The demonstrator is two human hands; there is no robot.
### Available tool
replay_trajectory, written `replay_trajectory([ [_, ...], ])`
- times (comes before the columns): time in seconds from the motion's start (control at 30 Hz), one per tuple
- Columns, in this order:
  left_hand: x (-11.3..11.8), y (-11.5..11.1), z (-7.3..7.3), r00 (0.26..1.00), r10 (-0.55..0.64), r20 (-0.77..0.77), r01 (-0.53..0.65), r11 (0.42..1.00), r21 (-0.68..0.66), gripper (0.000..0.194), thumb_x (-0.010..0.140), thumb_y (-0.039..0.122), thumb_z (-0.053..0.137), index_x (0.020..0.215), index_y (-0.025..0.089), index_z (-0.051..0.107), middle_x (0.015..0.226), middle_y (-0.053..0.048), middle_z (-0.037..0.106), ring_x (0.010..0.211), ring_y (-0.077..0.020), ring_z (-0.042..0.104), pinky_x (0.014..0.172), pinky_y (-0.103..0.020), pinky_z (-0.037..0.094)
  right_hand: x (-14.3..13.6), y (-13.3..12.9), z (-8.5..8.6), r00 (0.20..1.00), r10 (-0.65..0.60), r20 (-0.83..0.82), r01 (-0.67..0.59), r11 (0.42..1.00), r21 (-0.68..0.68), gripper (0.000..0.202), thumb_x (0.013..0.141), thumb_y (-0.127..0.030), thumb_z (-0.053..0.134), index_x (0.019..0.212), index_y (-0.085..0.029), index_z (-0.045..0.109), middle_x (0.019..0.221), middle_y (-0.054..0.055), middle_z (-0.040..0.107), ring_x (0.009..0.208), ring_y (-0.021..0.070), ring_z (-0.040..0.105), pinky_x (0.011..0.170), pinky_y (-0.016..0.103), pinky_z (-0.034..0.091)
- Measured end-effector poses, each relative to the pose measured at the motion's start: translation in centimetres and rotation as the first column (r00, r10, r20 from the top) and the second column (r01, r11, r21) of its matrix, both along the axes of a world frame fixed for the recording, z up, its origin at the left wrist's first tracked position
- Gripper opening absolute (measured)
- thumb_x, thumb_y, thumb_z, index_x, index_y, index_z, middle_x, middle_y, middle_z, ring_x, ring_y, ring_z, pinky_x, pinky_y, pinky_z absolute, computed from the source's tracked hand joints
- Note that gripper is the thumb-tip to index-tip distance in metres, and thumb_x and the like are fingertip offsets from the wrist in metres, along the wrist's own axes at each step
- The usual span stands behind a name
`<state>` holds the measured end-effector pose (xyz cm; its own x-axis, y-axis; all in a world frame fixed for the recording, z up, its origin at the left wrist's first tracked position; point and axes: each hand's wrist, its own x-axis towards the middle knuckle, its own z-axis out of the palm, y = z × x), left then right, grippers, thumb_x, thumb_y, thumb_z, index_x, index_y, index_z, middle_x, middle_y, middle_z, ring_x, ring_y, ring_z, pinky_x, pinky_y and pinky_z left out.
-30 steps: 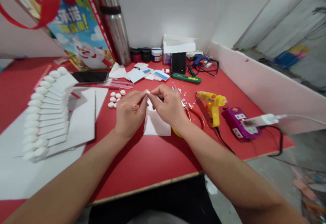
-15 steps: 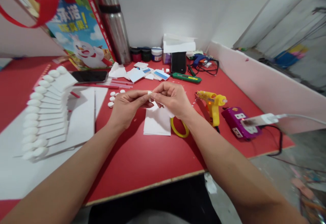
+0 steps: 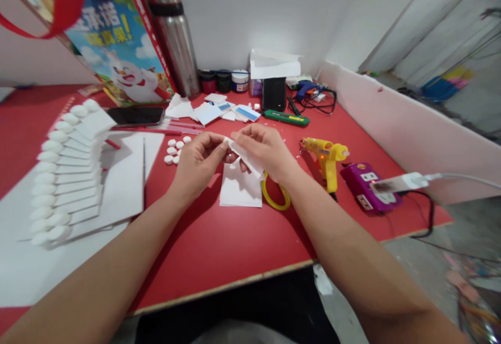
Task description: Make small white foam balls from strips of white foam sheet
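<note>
My left hand [image 3: 198, 164] pinches the upper left end of a small white paper strip [image 3: 247, 157] between thumb and forefinger. My right hand [image 3: 268, 150] is closed over the strip's other part, its fingers curled around it. Both hands are above a stack of white paper [image 3: 240, 187] lying on the red table. Part of the strip is hidden by the fingers. Close to my left hand, several round white pieces [image 3: 171, 151] sit on the table. A yellow tape ring [image 3: 276, 205] lies under my right wrist.
A curved row of white-topped paper pieces [image 3: 49, 177] stands at left. A yellow glue gun [image 3: 326, 151] and a purple power strip [image 3: 364, 187] are at right. A green cutter [image 3: 286, 118], white scraps [image 3: 207, 113], a phone [image 3: 135, 116] and a steel flask [image 3: 174, 41] lie farther back.
More of the white strip now shows between my hands, slanting down to the right. My right hand has turned slightly; the view has shifted a little.
</note>
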<state>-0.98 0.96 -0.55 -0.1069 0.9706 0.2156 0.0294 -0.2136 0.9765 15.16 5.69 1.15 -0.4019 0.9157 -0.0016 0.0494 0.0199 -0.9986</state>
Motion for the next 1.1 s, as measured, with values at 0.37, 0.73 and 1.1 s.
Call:
replay_trajectory([
  [0.37,-0.1,0.0,0.0,0.998,-0.004,-0.067,0.004,1.000,0.011,0.013,0.086,0.029,0.071,0.088,0.016,0.069,0.075,-0.003,0.070,0.065,-0.0139,0.064,0.065,-0.026,0.053,0.0,-0.3,0.4,0.999,-0.029,0.027,0.029,1.000,-0.003,0.021,0.077,-0.026,0.078,0.067,-0.015,0.062,0.059,0.001,0.066,0.044,0.0063,0.045,0.042,0.021,0.031],
  [0.73,0.4,-0.5,0.1,0.783,0.346,-0.516,-0.093,0.887,0.453,0.015,0.095,0.022,0.060,0.091,0.017,0.073,0.079,-0.005,0.073,0.075,-0.0170,0.065,0.075,-0.030,0.051,-1.4,-1.4,-0.8,0.982,-0.187,0.016,0.172,0.930,0.326,0.022,0.086,-0.030,0.068,0.069,-0.018,0.062,0.061,0.002,0.068,0.055,0.0126,0.061,0.053,0.025,0.044],
  [1.1,-0.4,0.3,-0.2,0.991,-0.076,0.108,0.077,0.997,-0.003,0.017,0.081,0.029,0.080,0.092,0.016,0.078,0.080,-0.004,0.077,0.071,-0.0170,0.072,0.076,-0.033,0.061,-0.1,-0.7,0.1,0.993,-0.087,0.086,0.046,0.918,0.395,0.015,0.084,-0.024,0.068,0.071,-0.018,0.063,0.066,0.001,0.068,0.060,0.0118,0.059,0.054,0.024,0.043],
])
